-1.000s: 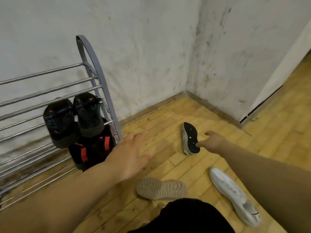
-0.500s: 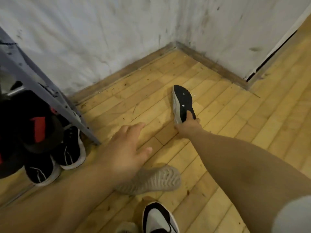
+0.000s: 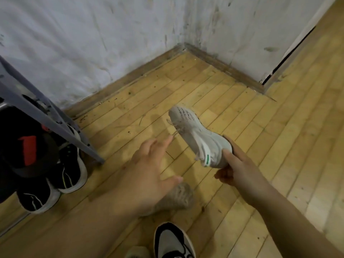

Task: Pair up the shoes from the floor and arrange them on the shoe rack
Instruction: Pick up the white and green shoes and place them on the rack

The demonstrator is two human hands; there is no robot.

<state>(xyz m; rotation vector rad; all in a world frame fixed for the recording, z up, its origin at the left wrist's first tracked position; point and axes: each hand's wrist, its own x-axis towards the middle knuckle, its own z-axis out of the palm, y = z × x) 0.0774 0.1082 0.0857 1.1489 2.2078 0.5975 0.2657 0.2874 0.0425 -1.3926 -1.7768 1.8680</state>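
My right hand (image 3: 234, 169) grips the heel of a white knit sneaker (image 3: 197, 135) with a green tab, held above the wooden floor with its toe pointing toward the corner. My left hand (image 3: 149, 172) hovers open with fingers spread, just left of the sneaker's laces. Under my left hand a beige shoe (image 3: 176, 199) lies sole-up on the floor, partly hidden. The grey shoe rack (image 3: 42, 112) stands at the left, with a black-and-red shoe (image 3: 26, 151) on it and a pair of black shoes with white soles (image 3: 55, 181) at its base.
A black-and-white sneaker (image 3: 173, 241) lies at the bottom edge, with another pale shoe (image 3: 136, 253) beside it. White scuffed walls meet in a corner (image 3: 184, 45) ahead. A door gap (image 3: 290, 51) opens at the right. Bare wooden floor stretches to the right.
My right hand has lifted the white sneaker off the floor and turned it so its upper shows instead of its black sole. My left hand stayed open, shifting slightly toward the shoe.
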